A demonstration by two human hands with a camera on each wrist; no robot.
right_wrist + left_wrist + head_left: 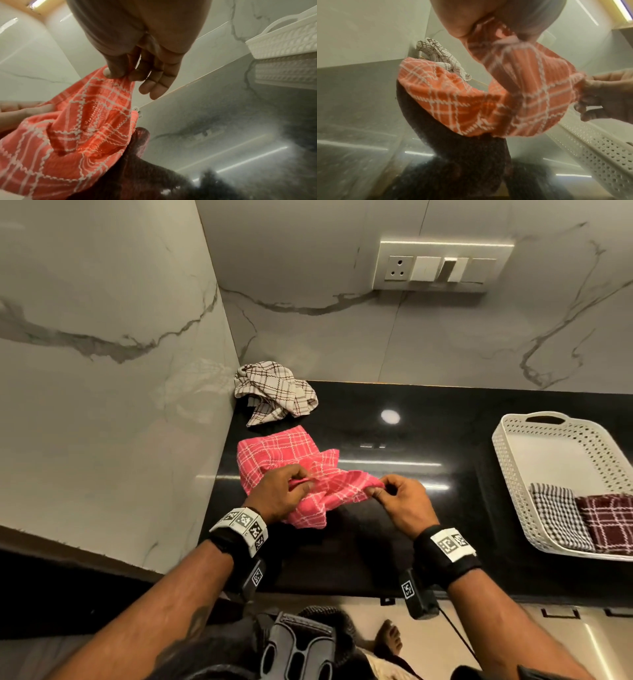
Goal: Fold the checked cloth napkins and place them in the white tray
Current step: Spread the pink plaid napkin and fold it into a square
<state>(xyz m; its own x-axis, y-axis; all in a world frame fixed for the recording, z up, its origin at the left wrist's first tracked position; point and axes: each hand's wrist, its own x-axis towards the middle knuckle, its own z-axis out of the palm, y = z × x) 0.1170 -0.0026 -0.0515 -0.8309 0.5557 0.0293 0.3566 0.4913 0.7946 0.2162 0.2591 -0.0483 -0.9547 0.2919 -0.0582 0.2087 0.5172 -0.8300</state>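
Note:
A pink checked napkin (287, 460) lies crumpled on the black counter, partly lifted. My left hand (286, 491) grips its edge near the middle, and my right hand (390, 491) pinches its right corner between thumb and forefinger. The left wrist view shows the napkin (488, 94) hanging from my left hand, with the right hand (604, 94) at its far end. In the right wrist view my thumb and forefinger pinch the napkin (77, 128). A cream checked napkin (274, 392) sits bunched in the back corner. The white tray (513, 467) at the right holds two folded napkins (589, 522).
Marble walls close off the left side and back of the black counter (411, 535). A switch panel (442, 263) hangs on the back wall. The counter's front edge runs just below my wrists.

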